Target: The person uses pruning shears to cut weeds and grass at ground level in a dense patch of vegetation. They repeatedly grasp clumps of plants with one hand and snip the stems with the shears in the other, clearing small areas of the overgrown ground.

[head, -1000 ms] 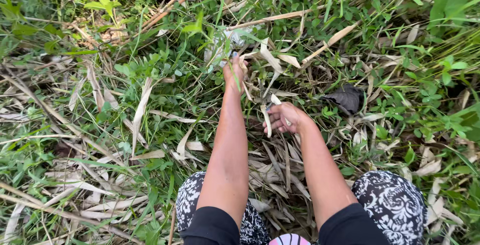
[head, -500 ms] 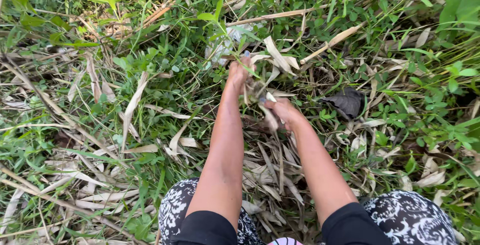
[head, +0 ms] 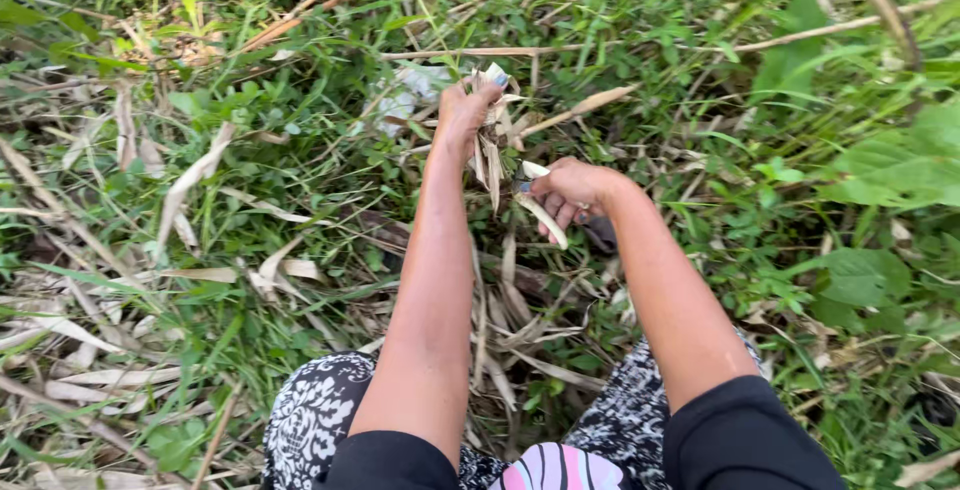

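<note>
My left hand (head: 462, 110) is stretched forward and closed on a bunch of dry, pale leaves (head: 492, 145) that stand up from the ground among green weeds. Just to the right and a little nearer, my right hand (head: 572, 190) is curled shut, with a pale dry leaf strip (head: 545, 218) sticking out under its fingers. A small bluish-grey bit shows at its thumb side; I cannot tell what that is. A dark object (head: 600, 235) lies partly hidden under the right hand.
Green grass and broad-leaved weeds (head: 850, 170) surround the spot. Dry stalks and fallen leaves (head: 90, 330) litter the left and the ground between my arms. My patterned black-and-white trousers (head: 315, 415) show at the bottom.
Both hands have risen slightly and drawn closer together. The left hand has gathered the dry leaves into a tighter upright bunch, and the right hand has moved up beside it.
</note>
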